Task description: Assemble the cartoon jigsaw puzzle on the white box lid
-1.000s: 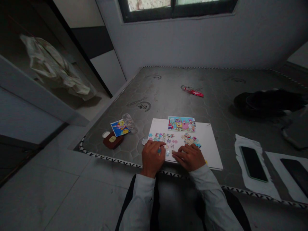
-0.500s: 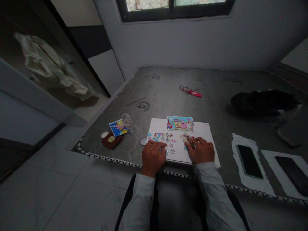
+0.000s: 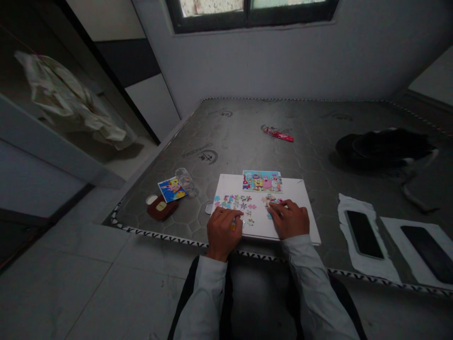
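Loose jigsaw puzzle pieces [image 3: 243, 206] lie on the left half of a white board [image 3: 262, 226]. My left hand [image 3: 223, 231] rests at the board's front left, its fingers curled over pieces there; a yellow bit shows beside the thumb, and whether it is held is hidden. Over on the right, my right hand [image 3: 290, 220] has its fingertips pinched down at a small cluster of puzzle pieces [image 3: 269, 198], partly covering them. A colourful cartoon picture card [image 3: 262, 181] lies along the board's back edge, beyond both hands.
Left of the board are a round lid [image 3: 208, 208], a clear plastic container [image 3: 187, 182], a second picture card [image 3: 172, 189] and a brown case [image 3: 162, 208]. A red wrapper [image 3: 279, 135] lies farther back. Rightward are a black bag [image 3: 385, 148] and two phones [image 3: 364, 234] on white sheets.
My right hand's fingers have shifted slightly over the cluster, uncovering more of its left side. My left hand stays nearly in place. The whole view has shifted a little.
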### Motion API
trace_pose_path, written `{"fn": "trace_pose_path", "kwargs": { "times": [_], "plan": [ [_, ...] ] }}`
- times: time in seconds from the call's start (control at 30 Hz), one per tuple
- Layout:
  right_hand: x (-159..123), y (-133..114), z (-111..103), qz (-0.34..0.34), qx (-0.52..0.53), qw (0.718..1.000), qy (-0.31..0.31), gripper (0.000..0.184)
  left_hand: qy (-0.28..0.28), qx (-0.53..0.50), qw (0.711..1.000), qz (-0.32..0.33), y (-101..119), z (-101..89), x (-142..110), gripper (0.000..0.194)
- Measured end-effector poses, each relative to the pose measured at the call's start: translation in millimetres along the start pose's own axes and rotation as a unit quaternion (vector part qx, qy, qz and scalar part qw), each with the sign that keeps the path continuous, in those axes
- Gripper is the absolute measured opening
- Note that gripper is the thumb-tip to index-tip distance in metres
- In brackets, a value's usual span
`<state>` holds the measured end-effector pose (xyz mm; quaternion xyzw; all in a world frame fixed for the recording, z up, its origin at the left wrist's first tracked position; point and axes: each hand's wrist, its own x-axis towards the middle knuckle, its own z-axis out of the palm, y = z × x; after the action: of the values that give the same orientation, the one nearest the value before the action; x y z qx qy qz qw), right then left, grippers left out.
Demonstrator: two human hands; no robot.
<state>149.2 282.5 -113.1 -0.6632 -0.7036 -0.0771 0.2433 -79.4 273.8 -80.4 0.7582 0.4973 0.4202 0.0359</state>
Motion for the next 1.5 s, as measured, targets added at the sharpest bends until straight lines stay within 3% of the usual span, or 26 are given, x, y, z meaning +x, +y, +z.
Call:
{"fn": "trace_pose_path", "kwargs": {
  "times": [0.2,0.37,0.43,0.5,0.63,0.77,0.9,1.17,1.33,1.5],
  "plan": [
    [1,-1,-1,-0.018,-0.023,0.999,0.031,0.022,0.002,0.001,1.000,0.002,2,0.9,-1,0.019],
    [6,-3,-14,-0.009,-0.002,0.998,0.065,0.023,0.018,0.007,1.000,-0.013,1,0.5,-1,0.019],
    [9,-6,-22,-0.012,0.039,0.999,0.026,0.023,0.016,0.013,1.000,-0.023,0,0.3,-1,0.018],
    [10,-12,-29,-0.021,0.090,0.994,-0.052,0.023,0.006,0.016,0.999,-0.029,-1,-0.4,0,0.019],
    [9,-27,-34,-0.038,0.170,0.966,-0.193,0.022,-0.041,0.002,0.999,-0.016,-1,-3.0,0,0.022],
    [6,-37,-29,-0.026,0.171,0.954,-0.246,0.011,-0.120,-0.014,0.992,0.031,-3,-5.6,-2,0.040],
    [6,-42,-27,-0.022,0.131,0.960,-0.247,0.016,-0.164,-0.017,0.985,0.060,-5,-4.5,-4,0.045],
    [5,-52,-24,-0.017,0.092,0.966,-0.240,0.020,-0.169,-0.002,0.984,0.055,-7,0.3,-6,0.044],
    [5,-56,-22,-0.024,0.102,0.970,-0.218,0.023,-0.122,-0.009,0.991,0.048,-8,-0.3,-7,0.047],
    [9,-37,-27,0.009,0.077,0.986,-0.146,0.024,-0.060,0.002,0.998,0.029,-9,1.4,-8,0.044]
  ]
}}
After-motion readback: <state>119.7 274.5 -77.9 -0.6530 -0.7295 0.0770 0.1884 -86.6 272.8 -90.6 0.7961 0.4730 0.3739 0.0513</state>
